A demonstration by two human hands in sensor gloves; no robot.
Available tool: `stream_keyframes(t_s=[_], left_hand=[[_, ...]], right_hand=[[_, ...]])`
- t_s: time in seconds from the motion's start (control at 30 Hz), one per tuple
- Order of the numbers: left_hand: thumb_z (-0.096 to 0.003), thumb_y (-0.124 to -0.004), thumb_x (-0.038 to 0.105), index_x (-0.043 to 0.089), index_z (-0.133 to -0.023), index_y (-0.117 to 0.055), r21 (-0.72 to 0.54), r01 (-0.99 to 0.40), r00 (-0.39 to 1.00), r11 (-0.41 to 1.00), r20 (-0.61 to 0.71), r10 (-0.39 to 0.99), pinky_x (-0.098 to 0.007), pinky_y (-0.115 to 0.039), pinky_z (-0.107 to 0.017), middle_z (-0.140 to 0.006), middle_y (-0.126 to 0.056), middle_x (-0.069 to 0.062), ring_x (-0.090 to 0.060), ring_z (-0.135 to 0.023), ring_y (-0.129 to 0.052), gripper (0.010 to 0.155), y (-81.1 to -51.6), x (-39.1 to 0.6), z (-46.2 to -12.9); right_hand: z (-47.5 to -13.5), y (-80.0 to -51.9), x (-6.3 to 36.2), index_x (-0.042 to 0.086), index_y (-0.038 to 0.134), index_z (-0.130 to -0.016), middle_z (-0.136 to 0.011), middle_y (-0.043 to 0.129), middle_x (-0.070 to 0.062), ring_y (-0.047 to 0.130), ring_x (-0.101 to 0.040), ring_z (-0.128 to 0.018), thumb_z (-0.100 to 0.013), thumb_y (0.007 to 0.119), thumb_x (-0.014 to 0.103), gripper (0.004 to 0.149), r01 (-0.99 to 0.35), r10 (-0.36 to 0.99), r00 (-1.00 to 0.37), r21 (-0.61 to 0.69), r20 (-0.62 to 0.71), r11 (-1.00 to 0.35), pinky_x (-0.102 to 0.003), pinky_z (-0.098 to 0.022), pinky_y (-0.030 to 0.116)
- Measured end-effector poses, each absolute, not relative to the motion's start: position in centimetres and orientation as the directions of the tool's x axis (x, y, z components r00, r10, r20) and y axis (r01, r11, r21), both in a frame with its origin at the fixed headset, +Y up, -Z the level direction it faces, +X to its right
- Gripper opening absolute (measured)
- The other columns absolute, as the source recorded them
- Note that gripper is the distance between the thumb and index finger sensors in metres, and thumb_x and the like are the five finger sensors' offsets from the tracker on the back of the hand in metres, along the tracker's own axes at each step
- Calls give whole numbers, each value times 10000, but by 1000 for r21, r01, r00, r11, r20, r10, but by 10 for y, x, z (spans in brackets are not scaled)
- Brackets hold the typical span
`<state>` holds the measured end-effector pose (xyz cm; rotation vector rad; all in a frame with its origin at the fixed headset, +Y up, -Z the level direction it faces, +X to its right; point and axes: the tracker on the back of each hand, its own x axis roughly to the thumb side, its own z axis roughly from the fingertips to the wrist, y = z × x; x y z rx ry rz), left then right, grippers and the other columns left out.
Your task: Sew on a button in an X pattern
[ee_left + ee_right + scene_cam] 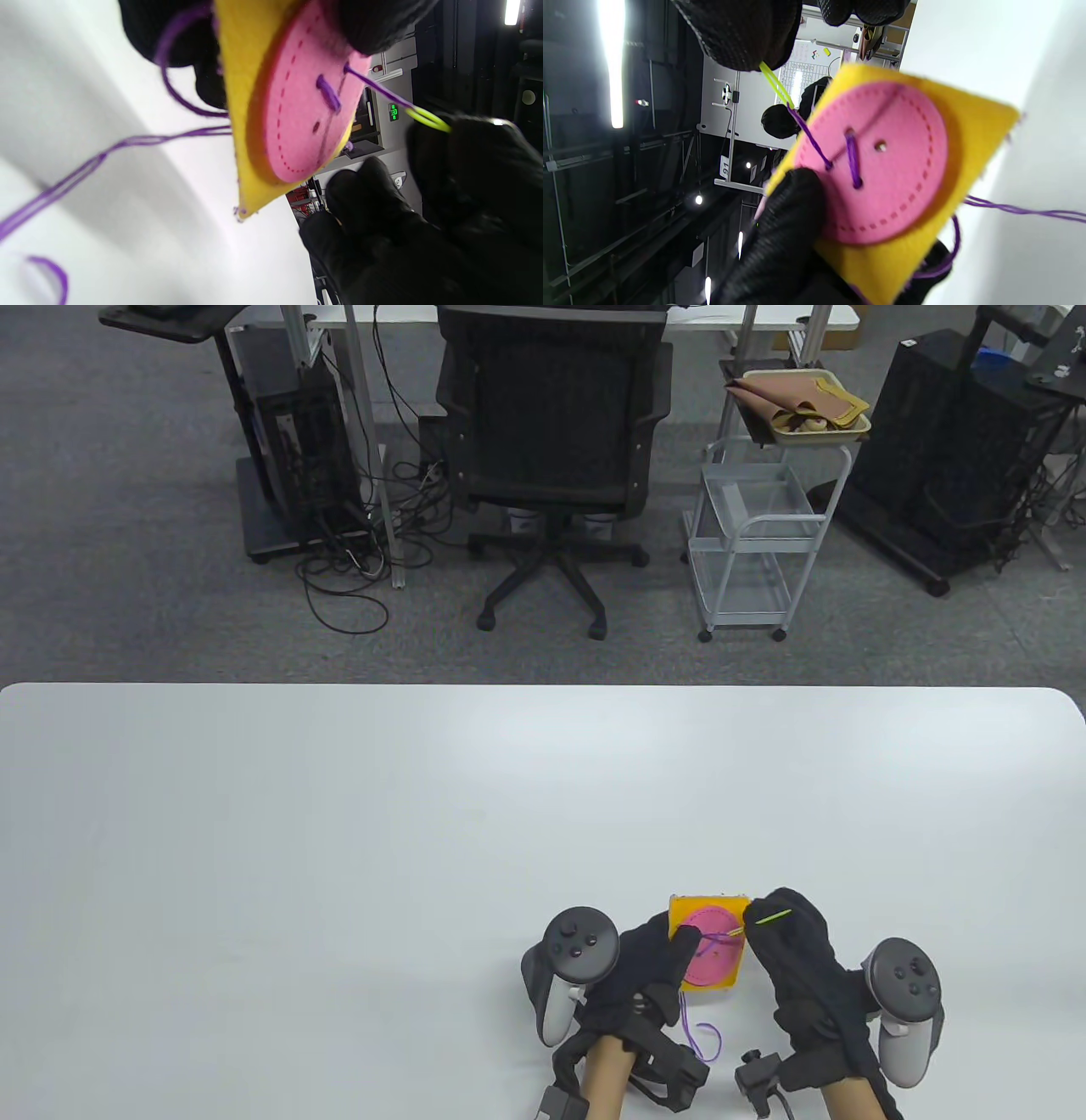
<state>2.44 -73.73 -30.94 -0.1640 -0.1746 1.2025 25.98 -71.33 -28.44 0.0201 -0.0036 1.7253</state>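
The left hand (653, 963) pinches the yellow felt square (950, 237) clear of the table, presenting its pink felt button (882, 165); the right hand (789, 950) grips the green needle (774, 82), drawing purple thread (810, 137) taut, one stitch laid.

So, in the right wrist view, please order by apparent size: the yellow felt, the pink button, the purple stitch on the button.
1. yellow felt, largest, though partly hidden by the left hand
2. pink button
3. purple stitch, smallest

All sit together, so nearness to the camera hardly affects the order.
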Motion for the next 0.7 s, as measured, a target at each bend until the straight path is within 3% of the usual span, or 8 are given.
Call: stream_keyframes(t_s=[0.7], left_hand=[[-541,-694,404,171,-917,-812,-89,-942,328,325,-24,944,-501,-777,-532,-830,-938,-45,-263,-692,-949,457,-746,-14,-316]], right_hand=[[-284,-707,302,227,537,-943,-1111,192,-190,288,-384,-1020,-577,631,372,405,-995,999,44,-87,5,44,-647,-792,204]])
